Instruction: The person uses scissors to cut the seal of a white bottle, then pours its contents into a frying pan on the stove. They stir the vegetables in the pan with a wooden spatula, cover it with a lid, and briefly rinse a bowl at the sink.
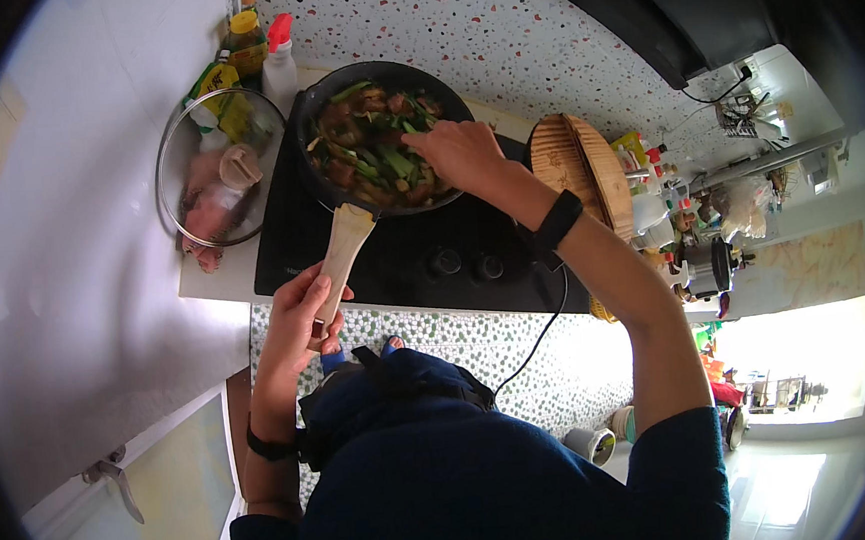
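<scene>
A dark frying pan (459, 106) sits on the black glass cooktop (401, 249). Inside it are browned meat pieces and green vegetable (395, 160) lengths, probably scallion or leek. My left hand (303, 309) is wrapped around the pan's pale wooden handle (342, 250). Over the right side of the pan, my right hand (462, 155) has its fingers curled and pointing down at the food. Whatever those fingers might hold is hidden by the hand and the food. Left of the pan, a glass lid (159, 176) with a beige knob (240, 167) leans over a pinkish item (205, 188).
A spray bottle (280, 66) with a red trigger and a yellow-capped jar (245, 46) stand behind the lid. A wooden pot lid (564, 163) rests right of the pan. Two knobs (445, 261) are at the cooktop's front. A black cable (543, 352) hangs by my right arm.
</scene>
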{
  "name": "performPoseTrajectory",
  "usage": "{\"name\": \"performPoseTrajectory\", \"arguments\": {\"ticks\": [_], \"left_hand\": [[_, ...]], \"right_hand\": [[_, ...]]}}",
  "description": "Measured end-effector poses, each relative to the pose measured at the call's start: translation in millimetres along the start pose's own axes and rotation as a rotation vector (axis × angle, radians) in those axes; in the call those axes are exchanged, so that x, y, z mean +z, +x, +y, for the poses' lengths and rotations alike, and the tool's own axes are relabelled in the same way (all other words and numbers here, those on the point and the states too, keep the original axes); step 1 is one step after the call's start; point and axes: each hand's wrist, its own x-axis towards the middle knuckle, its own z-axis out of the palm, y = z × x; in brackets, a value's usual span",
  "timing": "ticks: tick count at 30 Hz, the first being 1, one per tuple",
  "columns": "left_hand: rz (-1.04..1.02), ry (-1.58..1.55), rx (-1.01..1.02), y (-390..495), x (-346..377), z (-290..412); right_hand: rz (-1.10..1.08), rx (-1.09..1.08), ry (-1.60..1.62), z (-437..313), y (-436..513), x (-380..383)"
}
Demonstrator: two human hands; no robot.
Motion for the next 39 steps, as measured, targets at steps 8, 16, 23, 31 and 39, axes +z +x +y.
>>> {"name": "performPoseTrajectory", "arguments": {"ticks": [8,16,23,31,39], "left_hand": [[-0.041,-0.103,0.009,2,-5,-6],[-0.020,-0.119,-0.007,0,-1,-8],[-0.003,-0.160,-0.018,-3,5,-7],[0.000,-0.079,0.019,-1,7,-10],[0.010,-0.089,0.010,-3,11,-6]], "right_hand": [[-0.130,0.128,0.102,-8,9,-15],[-0.103,0.414,0.335,85,65,-6],[-0.099,0.128,0.368,47,97,38],[-0.162,-0.347,0.008,21,17,-42],[-0.342,-0.040,0.027,25,-64,-100]]}}
